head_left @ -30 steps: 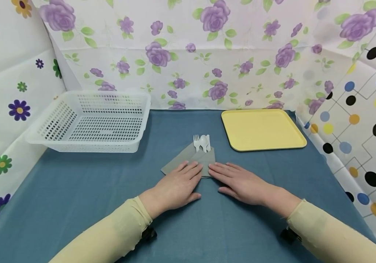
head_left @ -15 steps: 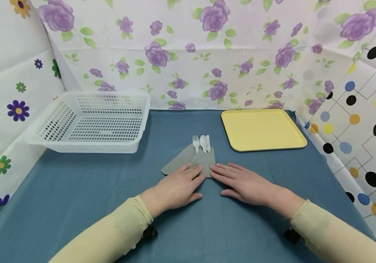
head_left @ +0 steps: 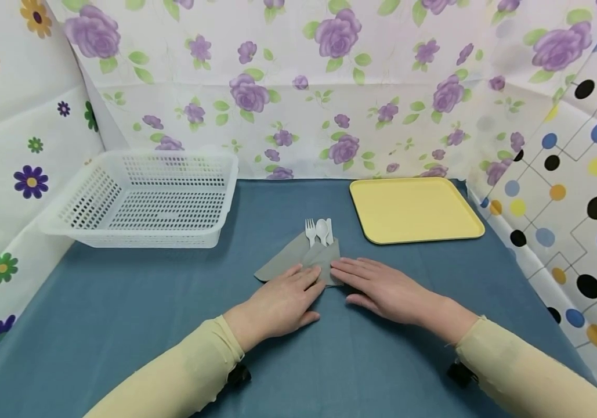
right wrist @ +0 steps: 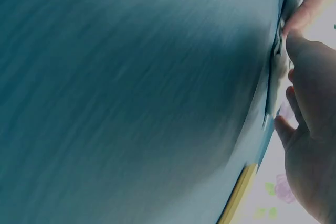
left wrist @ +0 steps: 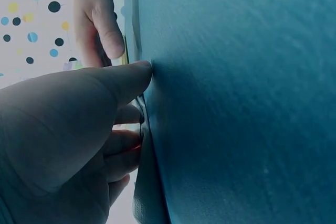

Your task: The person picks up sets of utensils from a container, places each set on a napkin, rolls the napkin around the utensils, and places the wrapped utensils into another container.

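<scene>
Both hands are lying flat on the grey napkin (head_left: pixel 298 261) near the middle of the table (head_left: pixel 120 313). The left hand (head_left: pixel 282 299) is pressing its straight fingers onto the napkin's near left part; the right hand (head_left: pixel 382 287) is spreading open beside it, fingertips resting on the near right edge. Neither is gripping anything. A white fork (head_left: pixel 310 230), spoon (head_left: pixel 321 229) and knife (head_left: pixel 329 229) are poking out of the fold's far end.
</scene>
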Tool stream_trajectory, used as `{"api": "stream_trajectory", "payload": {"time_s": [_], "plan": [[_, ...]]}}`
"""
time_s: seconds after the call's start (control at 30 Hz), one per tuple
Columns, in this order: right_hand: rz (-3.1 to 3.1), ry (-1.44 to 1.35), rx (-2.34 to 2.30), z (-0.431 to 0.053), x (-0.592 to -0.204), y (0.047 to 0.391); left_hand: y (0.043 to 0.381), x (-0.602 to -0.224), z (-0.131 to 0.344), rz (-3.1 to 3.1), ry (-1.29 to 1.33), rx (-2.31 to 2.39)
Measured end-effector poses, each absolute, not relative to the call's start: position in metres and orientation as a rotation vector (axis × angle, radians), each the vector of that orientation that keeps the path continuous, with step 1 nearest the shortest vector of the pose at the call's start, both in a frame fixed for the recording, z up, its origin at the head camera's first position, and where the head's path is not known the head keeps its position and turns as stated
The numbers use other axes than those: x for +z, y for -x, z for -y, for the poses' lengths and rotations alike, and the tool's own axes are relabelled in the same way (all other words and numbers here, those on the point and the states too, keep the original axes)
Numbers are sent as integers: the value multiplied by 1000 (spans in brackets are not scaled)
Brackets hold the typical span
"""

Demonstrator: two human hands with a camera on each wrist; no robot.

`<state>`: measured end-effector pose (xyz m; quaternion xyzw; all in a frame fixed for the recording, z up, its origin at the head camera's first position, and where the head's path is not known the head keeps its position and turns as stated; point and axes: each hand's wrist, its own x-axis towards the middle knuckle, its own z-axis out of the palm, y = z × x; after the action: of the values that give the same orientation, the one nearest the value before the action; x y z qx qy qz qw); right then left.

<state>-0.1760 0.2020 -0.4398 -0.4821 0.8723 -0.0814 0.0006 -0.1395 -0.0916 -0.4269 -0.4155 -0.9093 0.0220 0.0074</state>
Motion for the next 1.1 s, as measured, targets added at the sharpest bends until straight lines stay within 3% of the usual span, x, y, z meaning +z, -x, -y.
{"api": "stream_trajectory", "payload": {"time_s": [1.1], "plan": [[-2735, 1588, -37, -178, -440, 180, 139, -422, 95, 2891, 1274, -65]]}}
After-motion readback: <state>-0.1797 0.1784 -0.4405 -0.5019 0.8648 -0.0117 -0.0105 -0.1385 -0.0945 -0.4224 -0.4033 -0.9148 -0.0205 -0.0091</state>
